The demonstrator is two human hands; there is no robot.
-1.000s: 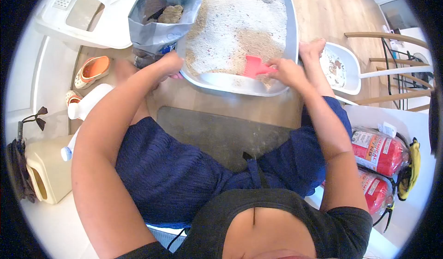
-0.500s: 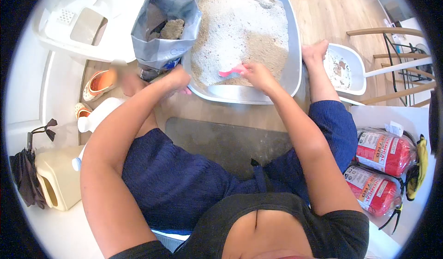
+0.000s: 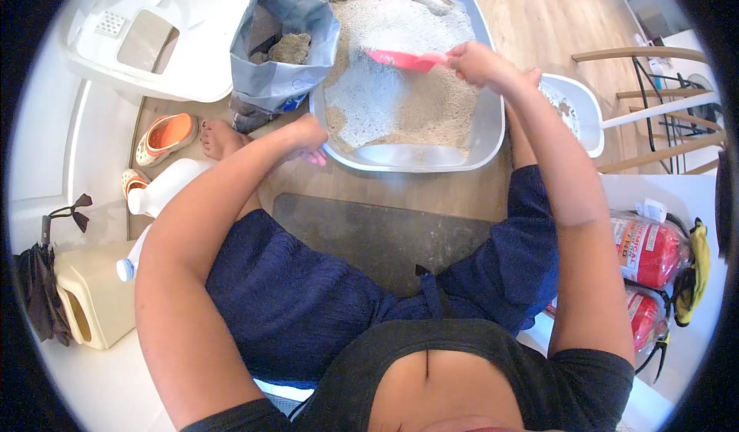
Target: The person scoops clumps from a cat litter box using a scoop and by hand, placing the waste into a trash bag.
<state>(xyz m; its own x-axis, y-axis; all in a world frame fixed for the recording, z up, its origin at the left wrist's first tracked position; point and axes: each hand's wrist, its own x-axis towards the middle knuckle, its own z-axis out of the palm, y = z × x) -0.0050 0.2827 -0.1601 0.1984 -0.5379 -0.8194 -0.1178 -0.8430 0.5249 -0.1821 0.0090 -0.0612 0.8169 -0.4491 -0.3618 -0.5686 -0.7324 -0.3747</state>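
Note:
My right hand [image 3: 477, 64] is closed round the handle of a pink litter scoop [image 3: 408, 60], which is held above the litter. Below it lies a grey litter box [image 3: 499, 120], filled with pale litter [image 3: 369, 109] that turns browner on the right. Dark clumps show along its far edge. At the near left corner of the box, my left hand [image 3: 308, 136] has its fingers curled against the rim. Just beyond that hand stands an open grey bag [image 3: 281, 82] with brown clumped litter [image 3: 291, 48] inside.
A white litter box cover [image 3: 154, 40] lies at far left, near orange-lined clogs [image 3: 167, 136] and a white jug [image 3: 169, 187]. On the right are a white long-handled dustpan [image 3: 585, 113], a wooden chair [image 3: 647, 53] and red fire extinguishers [image 3: 658, 251]. A dark mat [image 3: 369, 232] lies between my legs.
My right hand has lifted the scoop from the near part of the litter and carried it away from me and slightly right. My left hand stays by the box's corner.

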